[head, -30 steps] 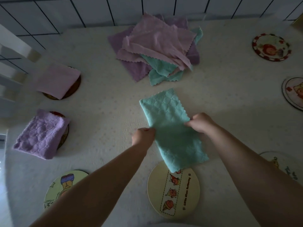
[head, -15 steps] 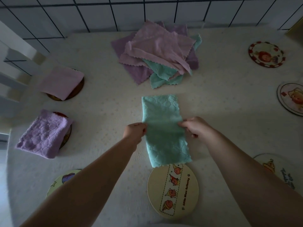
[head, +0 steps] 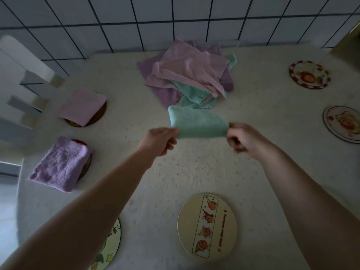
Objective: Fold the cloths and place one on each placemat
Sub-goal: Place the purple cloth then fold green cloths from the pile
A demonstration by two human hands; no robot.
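Note:
A teal cloth [head: 196, 122], folded into a short band, is held at the middle of the table. My left hand [head: 158, 140] pinches its near left corner and my right hand [head: 240, 138] pinches its near right corner. A round cream placemat [head: 207, 227] with cartoon figures lies bare near the front edge. A folded pink cloth [head: 82, 107] covers a dark round placemat [head: 97, 117] at the left, and a folded purple cloth [head: 60, 164] covers another below it. A loose heap of pink, purple and teal cloths [head: 187, 73] lies at the back.
Bare round placemats lie at the back right [head: 309, 75], the right edge [head: 344, 123] and the front left [head: 108, 248]. A tiled wall [head: 175, 20] rises behind the table. A white chair [head: 19, 75] stands at the left.
Both hands have lifted the near end of the long teal strip off the front placemat and carried it away from me over the far end, halving its length.

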